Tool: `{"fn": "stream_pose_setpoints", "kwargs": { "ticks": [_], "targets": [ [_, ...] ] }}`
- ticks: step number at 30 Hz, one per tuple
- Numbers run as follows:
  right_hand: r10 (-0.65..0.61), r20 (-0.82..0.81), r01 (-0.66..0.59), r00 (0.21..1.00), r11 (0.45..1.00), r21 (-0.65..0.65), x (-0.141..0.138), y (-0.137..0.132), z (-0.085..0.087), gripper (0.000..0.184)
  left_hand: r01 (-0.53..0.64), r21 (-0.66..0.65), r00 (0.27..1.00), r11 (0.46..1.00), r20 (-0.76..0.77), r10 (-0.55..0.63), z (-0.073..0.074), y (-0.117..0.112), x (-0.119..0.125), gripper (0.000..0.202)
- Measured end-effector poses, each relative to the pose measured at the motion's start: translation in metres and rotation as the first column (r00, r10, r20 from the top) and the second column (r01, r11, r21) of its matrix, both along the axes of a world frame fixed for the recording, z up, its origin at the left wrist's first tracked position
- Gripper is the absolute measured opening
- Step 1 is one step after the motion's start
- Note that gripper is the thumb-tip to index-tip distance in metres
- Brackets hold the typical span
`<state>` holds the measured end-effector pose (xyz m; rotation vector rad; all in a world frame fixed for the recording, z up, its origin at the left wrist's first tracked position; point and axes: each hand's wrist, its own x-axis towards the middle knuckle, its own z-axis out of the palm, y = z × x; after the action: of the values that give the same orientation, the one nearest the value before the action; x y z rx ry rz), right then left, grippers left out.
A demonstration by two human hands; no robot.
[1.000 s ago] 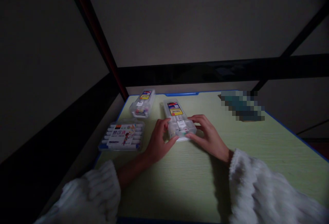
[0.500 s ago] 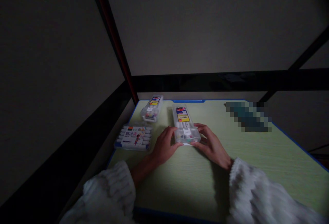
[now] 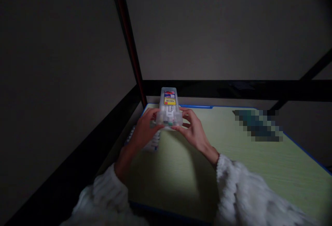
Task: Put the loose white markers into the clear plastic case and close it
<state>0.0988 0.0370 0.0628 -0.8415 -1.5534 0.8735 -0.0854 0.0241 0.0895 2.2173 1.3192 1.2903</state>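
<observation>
A clear plastic marker case [image 3: 169,110] with a yellow, blue and red label is held up off the table between my two hands. My left hand [image 3: 141,129] grips its near left side, and my right hand [image 3: 195,129] grips the near right side, thumbs at the front end. Markers show dimly through the plastic, one with a green end. Behind my left hand lies a flat pack of white markers [image 3: 155,142], mostly covered by that hand. The second clear case at the back left is hidden behind my left hand and the held case.
The pale green table [image 3: 233,160] has a blue edge and a blue strip [image 3: 198,106] at the back. A blurred-out dark flat object [image 3: 256,125] lies at the right. Walls with dark beams stand close behind and to the left.
Both hands have lifted the clear marker case off the table and carried it left, over the area of the other case. The view has shifted slightly.
</observation>
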Motion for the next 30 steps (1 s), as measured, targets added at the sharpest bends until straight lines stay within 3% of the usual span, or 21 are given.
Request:
{"fn": "stream_pose_setpoints", "kwargs": {
  "ticks": [4,8,12,18,24,30],
  "targets": [
    [0.051,-0.064,-0.051,0.997,0.999,0.01,-0.036,0.023,0.005,0.039,-0.071,0.018,0.996,0.997,0.063,0.07,0.009,0.008,-0.027,0.04],
    [0.059,-0.031,-0.058,0.998,0.997,0.052,-0.066,0.044,0.002,0.037,-0.126,-0.034,0.981,0.991,0.145,0.13,0.006,0.018,-0.046,0.046],
    [0.022,0.049,-0.024,0.999,0.999,0.044,-0.086,0.059,-0.007,0.038,-0.185,-0.058,0.946,0.981,0.259,0.194,-0.006,0.029,-0.056,0.045],
    [-0.056,0.165,0.04,0.985,0.994,0.098,-0.101,0.072,-0.022,0.033,-0.263,-0.016,0.922,0.965,0.291,0.256,-0.031,0.042,-0.058,0.044],
    [-0.167,0.305,0.117,0.938,0.977,0.176,-0.109,0.068,-0.025,0.029,-0.375,0.041,0.889,0.926,0.298,0.347,-0.053,0.049,-0.06,0.043],
    [-0.251,0.45,0.159,0.857,0.96,0.231,-0.115,0.061,-0.026,0.026,-0.432,0.048,0.866,0.9,0.3,0.4,-0.065,0.044,-0.058,0.044]
  ]
}}
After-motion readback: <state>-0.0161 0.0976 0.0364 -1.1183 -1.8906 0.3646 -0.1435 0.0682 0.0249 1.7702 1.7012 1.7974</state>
